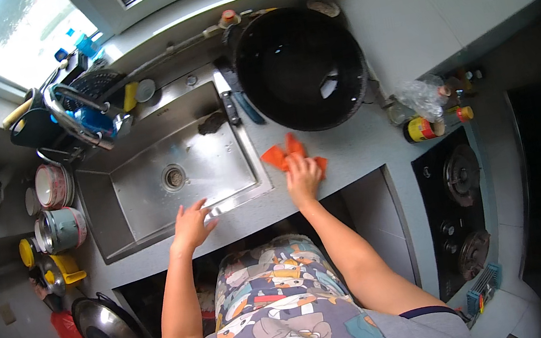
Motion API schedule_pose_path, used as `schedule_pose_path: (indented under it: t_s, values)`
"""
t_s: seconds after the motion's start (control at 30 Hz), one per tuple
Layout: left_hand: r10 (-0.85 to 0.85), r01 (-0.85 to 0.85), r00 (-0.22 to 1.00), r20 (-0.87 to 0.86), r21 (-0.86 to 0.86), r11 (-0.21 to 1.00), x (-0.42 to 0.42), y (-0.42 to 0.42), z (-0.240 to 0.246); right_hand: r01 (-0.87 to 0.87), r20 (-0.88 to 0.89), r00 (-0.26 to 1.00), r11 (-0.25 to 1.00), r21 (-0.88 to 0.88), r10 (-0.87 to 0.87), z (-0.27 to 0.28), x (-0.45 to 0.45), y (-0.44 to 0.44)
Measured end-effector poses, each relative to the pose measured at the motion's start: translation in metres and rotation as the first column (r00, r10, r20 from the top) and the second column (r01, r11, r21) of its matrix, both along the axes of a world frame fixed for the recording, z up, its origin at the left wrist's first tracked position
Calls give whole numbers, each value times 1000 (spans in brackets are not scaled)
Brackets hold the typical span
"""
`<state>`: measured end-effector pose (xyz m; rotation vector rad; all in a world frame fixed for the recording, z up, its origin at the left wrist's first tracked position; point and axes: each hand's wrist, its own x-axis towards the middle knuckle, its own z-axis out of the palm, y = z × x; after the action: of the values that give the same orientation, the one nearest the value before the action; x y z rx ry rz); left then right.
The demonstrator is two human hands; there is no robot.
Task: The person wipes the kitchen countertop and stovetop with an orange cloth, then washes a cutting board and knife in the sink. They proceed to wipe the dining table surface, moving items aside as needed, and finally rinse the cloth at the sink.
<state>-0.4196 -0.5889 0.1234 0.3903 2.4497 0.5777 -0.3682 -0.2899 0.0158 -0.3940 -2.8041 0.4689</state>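
My right hand [303, 177] is closed on an orange cloth [276, 157], which lies bunched on the grey countertop [352, 148] between the sink and the stove. Over the front rim of the stainless steel sink [157, 160] hovers my left hand [192, 226], fingers apart and holding nothing. A large black wok [300, 69] stands behind the cloth. On the sink's right rim lie a knife with a black handle [231, 107] and a blue-handled tool [247, 108]. Inside the sink, a dark scouring pad [212, 123] rests in the back right corner.
A curved faucet [73, 115] rises at the sink's back left. Stacked bowls [53, 186] and a lidded pot [60, 230] stand left of the sink. Sauce bottles [421, 129] and a plastic bag [421, 97] sit behind the gas stove [455, 214]. A metal lid [110, 332] is at lower left.
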Motion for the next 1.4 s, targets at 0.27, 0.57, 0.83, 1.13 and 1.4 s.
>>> schedule_pose_path:
  t_s: [0.27,0.57,0.83,1.13,1.4]
  values:
    - [330,-315,942,-62,180,932,10,27,61,160,-256,944,968,-194,-207,17,8,165]
    - [168,-173,962,-213,-6,985,69,-20,-14,283,-324,901,957,-69,-290,13,1,50]
    - [-25,23,982,-186,-13,1000,37,-47,-43,315,-164,932,946,-78,-323,-3,48,148]
    - [-255,263,962,-97,83,961,45,23,-50,814,-305,513,567,-123,-803,-10,431,230]
    - [-355,360,932,-68,71,930,109,104,-45,988,-344,134,153,-29,-929,-6,420,249]
